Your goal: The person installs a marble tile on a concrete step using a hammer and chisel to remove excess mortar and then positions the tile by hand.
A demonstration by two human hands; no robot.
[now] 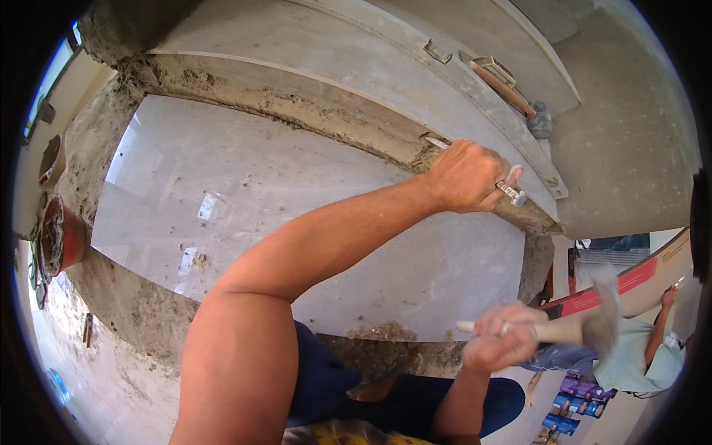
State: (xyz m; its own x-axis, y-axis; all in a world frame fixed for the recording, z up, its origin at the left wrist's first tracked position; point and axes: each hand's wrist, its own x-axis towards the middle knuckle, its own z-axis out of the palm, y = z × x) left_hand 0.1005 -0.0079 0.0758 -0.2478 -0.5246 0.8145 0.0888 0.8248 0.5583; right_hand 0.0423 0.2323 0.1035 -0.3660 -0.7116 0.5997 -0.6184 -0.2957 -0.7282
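Firmly, the left hand (469,178) was clenched around a ridged metal rod (507,190), its forearm stretched across the large grey tile (193,156) from the lower left. One end of the rod stuck out past the thumb side of the fist, and the other, narrower end showed beyond the knuckles, by the rough strip of mortar (319,122) along the tile's far edge. Whether that end touched the mortar could not be told.

The right hand (504,335) gripped a hammer (567,330) by its pale handle, near the tile's lower right corner. Hand and hammer were blurred, with the hammer's head to the right, well apart from the rod.

The tile lay just in front of the person's dark trousers (326,371), with crumbs of dirt scattered over it. Beyond the mortar, on a higher grey surface, lay a long metal straightedge (504,111), and beside it a mallet (539,120) with a wooden handle. A reddish bucket (67,236) stood past the tile's left end. At the right, another person (638,356) in a light green top was near a curved-looking cardboard box (615,285) with a red stripe.
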